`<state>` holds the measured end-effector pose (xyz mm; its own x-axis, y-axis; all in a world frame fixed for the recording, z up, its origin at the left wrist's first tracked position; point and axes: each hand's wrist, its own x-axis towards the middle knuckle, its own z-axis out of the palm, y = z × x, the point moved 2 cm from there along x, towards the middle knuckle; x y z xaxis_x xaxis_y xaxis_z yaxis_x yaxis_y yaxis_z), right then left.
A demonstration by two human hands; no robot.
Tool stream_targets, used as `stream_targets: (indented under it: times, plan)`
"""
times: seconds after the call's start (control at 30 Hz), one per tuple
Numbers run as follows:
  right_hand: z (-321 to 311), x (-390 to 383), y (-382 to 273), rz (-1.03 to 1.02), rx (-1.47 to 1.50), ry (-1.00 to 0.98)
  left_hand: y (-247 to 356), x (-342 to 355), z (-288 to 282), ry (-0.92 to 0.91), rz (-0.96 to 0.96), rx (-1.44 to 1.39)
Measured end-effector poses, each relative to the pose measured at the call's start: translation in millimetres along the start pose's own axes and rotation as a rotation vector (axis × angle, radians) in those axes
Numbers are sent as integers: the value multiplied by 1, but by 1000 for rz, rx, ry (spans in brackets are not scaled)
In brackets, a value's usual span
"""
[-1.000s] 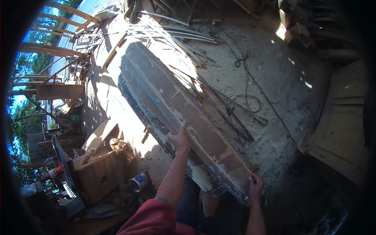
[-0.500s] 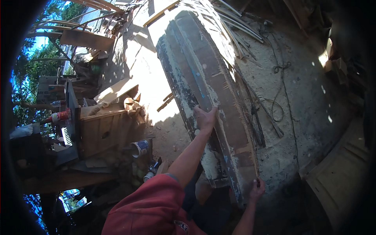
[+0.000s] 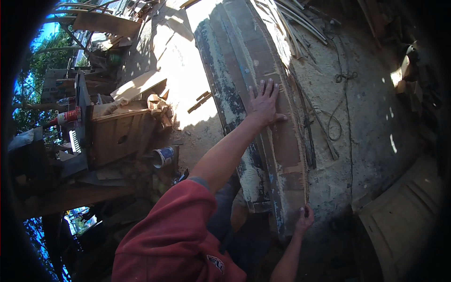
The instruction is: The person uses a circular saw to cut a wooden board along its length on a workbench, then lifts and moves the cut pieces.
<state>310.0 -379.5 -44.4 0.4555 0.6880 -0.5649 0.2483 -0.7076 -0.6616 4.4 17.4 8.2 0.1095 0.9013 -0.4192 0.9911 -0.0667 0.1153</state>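
Note:
A long weathered panel (image 3: 286, 150) with patchy pale and blue paint and splintered right edge lies lengthwise below me, one of several long layered strips. My left hand (image 3: 264, 103) rests on its brown face around the middle, fingers spread and thumb out to the right. Down at the near right end, my right hand (image 3: 304, 221) has curled fingers gripping the panel's edge.
To the left stand a wooden box (image 3: 122, 136), a blue-labelled can (image 3: 163, 156), a red container (image 3: 66, 117) and scrap boards (image 3: 136, 87). Pale strips (image 3: 296, 21) and a looped rope (image 3: 345, 77) lie on the dusty floor. A curved tan panel (image 3: 399, 207) is at lower right.
My left hand has slid forward along the panel and changed from a grip to spread fingers. The panel appears more upright in the view as the camera turned; my right hand stays at its edge.

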Motion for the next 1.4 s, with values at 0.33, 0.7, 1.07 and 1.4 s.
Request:
stream_targets:
  times: [0.33, 0.7, 1.07, 1.4]
  plan:
    - [42, 67, -100, -146, -82, -283, -1, 2, 2, 56, 17, 37]
    - [15, 77, -57, -100, -61, -337, 21, -21, 13, 53, 46, 67]
    - [-24, 79, -21, 68, 205, -374, 41, -12, 29, 13, 128, 179]
    - [-145, -10, 334, 609, -5, -62, -36, 35, 38, 130, 433, 145]
